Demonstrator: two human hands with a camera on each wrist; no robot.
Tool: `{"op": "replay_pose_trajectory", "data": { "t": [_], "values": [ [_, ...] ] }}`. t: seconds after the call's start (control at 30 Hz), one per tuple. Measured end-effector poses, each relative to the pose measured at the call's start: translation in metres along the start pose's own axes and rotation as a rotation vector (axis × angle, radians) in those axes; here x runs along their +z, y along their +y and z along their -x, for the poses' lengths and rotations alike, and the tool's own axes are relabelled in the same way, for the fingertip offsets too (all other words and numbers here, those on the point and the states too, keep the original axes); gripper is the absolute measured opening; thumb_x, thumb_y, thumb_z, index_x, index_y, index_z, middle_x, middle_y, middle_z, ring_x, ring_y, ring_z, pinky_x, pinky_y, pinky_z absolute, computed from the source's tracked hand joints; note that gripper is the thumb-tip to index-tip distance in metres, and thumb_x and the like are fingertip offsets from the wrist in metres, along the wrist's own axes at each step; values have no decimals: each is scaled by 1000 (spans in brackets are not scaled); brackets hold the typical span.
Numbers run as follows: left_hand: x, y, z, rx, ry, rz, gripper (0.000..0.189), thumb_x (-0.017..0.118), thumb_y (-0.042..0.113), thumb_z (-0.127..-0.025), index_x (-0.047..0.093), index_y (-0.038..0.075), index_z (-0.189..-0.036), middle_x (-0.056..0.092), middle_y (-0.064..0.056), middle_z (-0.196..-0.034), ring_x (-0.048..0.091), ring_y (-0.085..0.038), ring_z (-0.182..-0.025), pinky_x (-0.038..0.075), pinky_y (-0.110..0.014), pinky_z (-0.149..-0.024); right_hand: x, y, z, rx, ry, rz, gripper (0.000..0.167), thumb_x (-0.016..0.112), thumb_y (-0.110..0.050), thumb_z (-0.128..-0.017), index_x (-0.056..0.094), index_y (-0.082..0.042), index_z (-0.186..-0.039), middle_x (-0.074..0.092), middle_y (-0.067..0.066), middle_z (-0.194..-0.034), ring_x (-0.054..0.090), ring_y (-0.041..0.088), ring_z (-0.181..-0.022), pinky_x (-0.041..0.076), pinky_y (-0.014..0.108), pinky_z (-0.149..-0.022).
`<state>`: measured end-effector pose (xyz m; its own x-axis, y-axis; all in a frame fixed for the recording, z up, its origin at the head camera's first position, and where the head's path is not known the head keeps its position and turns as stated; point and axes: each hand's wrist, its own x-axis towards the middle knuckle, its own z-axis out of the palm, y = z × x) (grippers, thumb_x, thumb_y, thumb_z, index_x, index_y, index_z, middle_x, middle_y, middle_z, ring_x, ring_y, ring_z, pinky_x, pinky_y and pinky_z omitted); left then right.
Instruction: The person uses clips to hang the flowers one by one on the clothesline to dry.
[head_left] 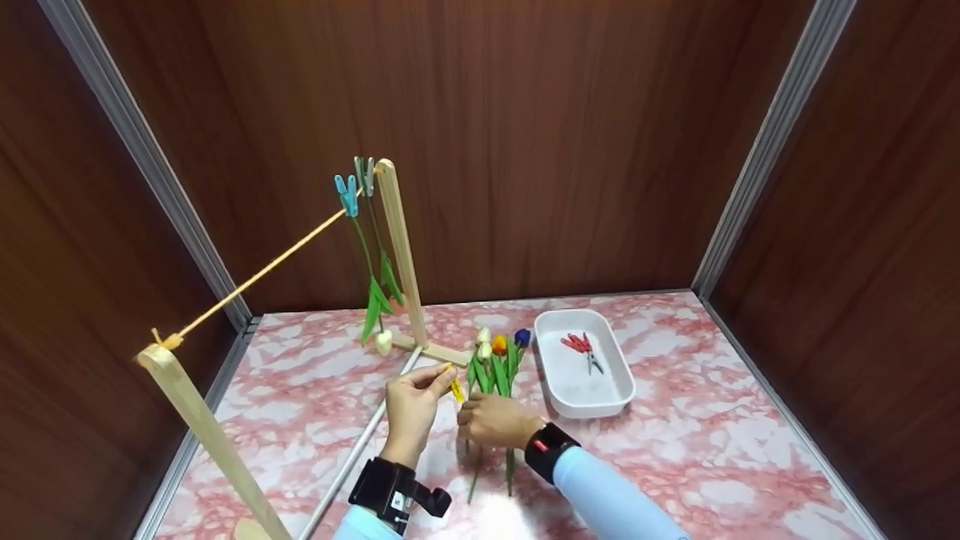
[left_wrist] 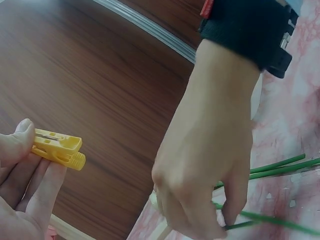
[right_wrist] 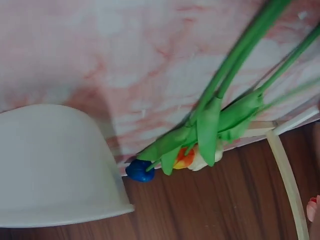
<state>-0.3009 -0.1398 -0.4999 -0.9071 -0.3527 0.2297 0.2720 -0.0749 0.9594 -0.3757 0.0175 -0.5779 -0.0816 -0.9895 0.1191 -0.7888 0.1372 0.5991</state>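
Note:
A yellow clothespin (left_wrist: 59, 148) is pinched between the thumb and fingers of my left hand (head_left: 415, 405), held up left of the flowers. My right hand (head_left: 495, 421) is over the stems of several artificial tulips on the table. In the left wrist view its thumb and fingers (left_wrist: 212, 227) close on a thin green stem (left_wrist: 242, 225). The bunch has white tulips (head_left: 484, 350), an orange-yellow tulip (head_left: 500, 345) and a blue tulip (right_wrist: 140, 170), their heads pointing away from me. Part of the stems is hidden beneath the right hand.
A cord (head_left: 262, 271) runs between two wooden posts (head_left: 401, 247) at the left. A blue clothespin (head_left: 347, 196) and a grey-green one (head_left: 365, 176) hold tulips hanging head down. Right of the bunch, a white tray (head_left: 555, 386) contains red clothespins (head_left: 577, 343) and a grey one.

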Motion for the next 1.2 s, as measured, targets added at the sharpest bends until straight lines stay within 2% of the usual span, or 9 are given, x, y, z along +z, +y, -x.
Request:
{"op": "replay_pose_trajectory", "data": {
  "t": [0.13, 0.23, 0.37, 0.47, 0.57, 0.67, 0.77, 0.97, 1.2],
  "values": [
    [-1, -2, 1, -19, -9, 10, 15, 81, -3, -84, 78, -9, -98, 76, -22, -92, 74, -17, -78, 62, -29, -72, -4, -13, 4, -53, 140, -116, 8, 68, -30, -95, 75, -28, -98, 74, -13, -104, 68, 7, -97, 53, 25, -90],
    [-1, -4, 3, -33, -15, 18, 14, 82, -1, -84, 79, -6, -97, 76, -24, -94, 75, -19, -79, 62, -29, -72, -4, -25, 3, -37, 142, -190, 9, 67, -28, -96, 73, -25, -103, 74, -11, -109, 67, 8, -101, 53, 24, -93],
    [2, -7, 4, -26, -34, 26, 15, 83, 4, -85, 80, -4, -97, 75, -26, -98, 75, -22, -83, 62, -31, -74, 4, -32, 0, 93, 37, -212, 17, 72, -19, -90, 73, -26, -106, 72, -10, -112, 66, 10, -104, 54, 25, -91],
    [6, -7, 4, -20, -36, 29, 16, 83, 4, -85, 79, -4, -98, 75, -25, -99, 75, -22, -83, 62, -31, -75, 12, -30, -4, 199, -80, -115, 24, 75, -17, -85, 73, -26, -107, 70, -10, -109, 65, 10, -101, 54, 24, -87],
    [10, -8, 6, -22, -30, 30, 15, 83, 1, -84, 79, -5, -98, 75, -24, -98, 75, -20, -82, 62, -30, -74, 19, -28, -8, 252, -167, 4, 17, 74, -21, -84, 75, -28, -99, 67, -10, -99, 66, 9, -84, 54, 24, -75],
    [7, -8, 5, -22, -24, 24, 16, 83, 2, -85, 79, -5, -99, 76, -21, -98, 75, -18, -82, 62, -30, -75, 25, -25, -17, 242, -178, 58, 6, 74, -25, -82, 75, -31, -85, 65, -10, -87, 61, 9, -65, 51, 25, -61],
    [5, -7, 3, -17, -19, 12, 18, 83, 2, -85, 78, -6, -99, 77, -19, -96, 75, -18, -81, 62, -31, -75, 27, -20, -21, 195, -143, 85, 9, 74, -27, -82, 72, -34, -76, 65, -11, -81, 59, 8, -60, 49, 26, -54],
    [4, 9, -4, 18, 5, -35, 16, 83, 0, -83, 78, -8, -97, 77, -18, -89, 74, -17, -75, 62, -27, -71, 34, -8, -19, 140, -43, 7, 2, 71, -28, -87, 72, -28, -89, 63, -10, -88, 62, 9, -76, 53, 24, -64],
    [10, 39, -18, 131, 40, -98, 13, 85, -1, -81, 79, -5, -92, 76, -19, -86, 72, -18, -72, 60, -25, -67, 27, 16, -11, 338, 237, -304, 17, 76, -8, -82, 68, -15, -95, 67, -3, -92, 65, 13, -74, 56, 26, -65]
  ]
}}
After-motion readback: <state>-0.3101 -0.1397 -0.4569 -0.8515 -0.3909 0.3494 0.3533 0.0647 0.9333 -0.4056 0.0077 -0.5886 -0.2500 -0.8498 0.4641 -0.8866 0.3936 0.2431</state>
